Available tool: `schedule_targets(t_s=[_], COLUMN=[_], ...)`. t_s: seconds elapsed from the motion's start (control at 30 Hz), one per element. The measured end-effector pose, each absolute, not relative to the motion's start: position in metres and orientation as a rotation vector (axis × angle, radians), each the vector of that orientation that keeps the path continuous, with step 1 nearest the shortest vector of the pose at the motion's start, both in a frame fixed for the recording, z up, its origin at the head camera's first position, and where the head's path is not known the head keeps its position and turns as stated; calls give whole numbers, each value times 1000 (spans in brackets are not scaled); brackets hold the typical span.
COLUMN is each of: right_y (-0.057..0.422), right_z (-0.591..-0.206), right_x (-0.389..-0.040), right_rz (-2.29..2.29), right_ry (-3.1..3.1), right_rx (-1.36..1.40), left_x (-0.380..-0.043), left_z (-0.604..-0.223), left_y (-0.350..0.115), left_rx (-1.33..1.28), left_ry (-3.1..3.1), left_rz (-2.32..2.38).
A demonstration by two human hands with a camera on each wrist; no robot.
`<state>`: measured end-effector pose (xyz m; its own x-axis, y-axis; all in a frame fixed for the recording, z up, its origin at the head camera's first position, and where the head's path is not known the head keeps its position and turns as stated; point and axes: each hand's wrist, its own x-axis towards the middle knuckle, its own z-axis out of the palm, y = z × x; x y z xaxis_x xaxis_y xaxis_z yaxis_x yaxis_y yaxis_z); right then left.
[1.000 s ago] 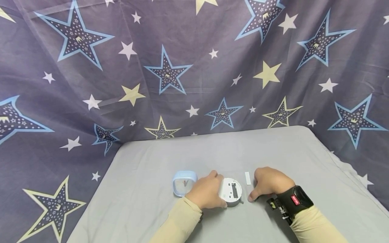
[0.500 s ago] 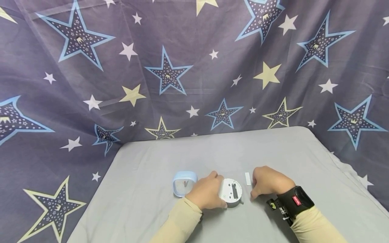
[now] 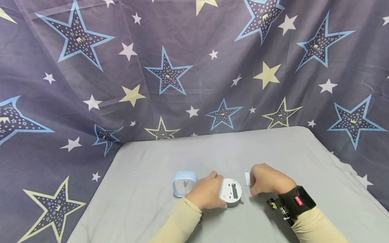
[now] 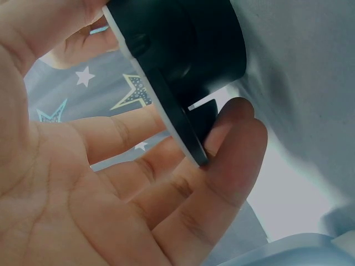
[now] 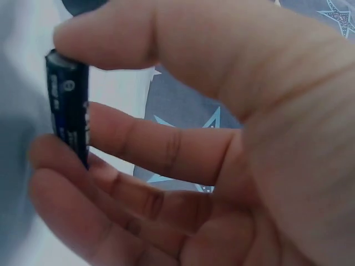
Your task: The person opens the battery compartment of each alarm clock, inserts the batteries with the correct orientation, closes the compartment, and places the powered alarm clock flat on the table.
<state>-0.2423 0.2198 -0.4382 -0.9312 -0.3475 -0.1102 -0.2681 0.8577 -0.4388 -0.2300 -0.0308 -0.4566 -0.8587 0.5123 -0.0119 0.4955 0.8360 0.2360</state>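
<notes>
My left hand [image 3: 206, 191] grips the left side of a round clock body [image 3: 226, 189], whose white back faces up and shows a dark battery slot [image 3: 234, 191]. In the left wrist view its dark drum-shaped side [image 4: 188, 50] stands between thumb and curled fingers. To the right of it, my right hand [image 3: 270, 180] hovers low over the sheet. Seen from the right wrist, a small dark battery [image 5: 69, 108] is pinched between thumb and fingers; the head view hides it. A narrow white strip, likely the battery cover [image 3: 247, 179], lies just left of the right hand.
A light-blue clock case [image 3: 185, 174] with a rounded square opening stands left of the left hand. Everything rests on a grey sheet-covered surface [image 3: 152, 168]. Behind it hangs a dark curtain with stars [image 3: 194, 67].
The right hand has shifted slightly left and away from me, now partly covering the white strip, and its fingers have drawn in. The left hand and the clock body look unmoved.
</notes>
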Motion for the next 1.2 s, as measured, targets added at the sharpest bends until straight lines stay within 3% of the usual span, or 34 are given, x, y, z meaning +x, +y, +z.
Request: schedule_targets(t_s=[0.33, 0.7, 1.2], right_y=[218, 216, 208], right_z=[-436, -434, -433], right_x=[-245, -245, -248], right_rz=[-654, -682, -774], right_ry=[2871, 2899, 3077], right_rx=[-533, -861, -826], left_x=[-230, -230, -230], left_z=[-457, -456, -456], left_y=[-31, -31, -31], left_rx=[808, 813, 829], left_ry=[2939, 2936, 2936], left_rz=[343, 354, 337])
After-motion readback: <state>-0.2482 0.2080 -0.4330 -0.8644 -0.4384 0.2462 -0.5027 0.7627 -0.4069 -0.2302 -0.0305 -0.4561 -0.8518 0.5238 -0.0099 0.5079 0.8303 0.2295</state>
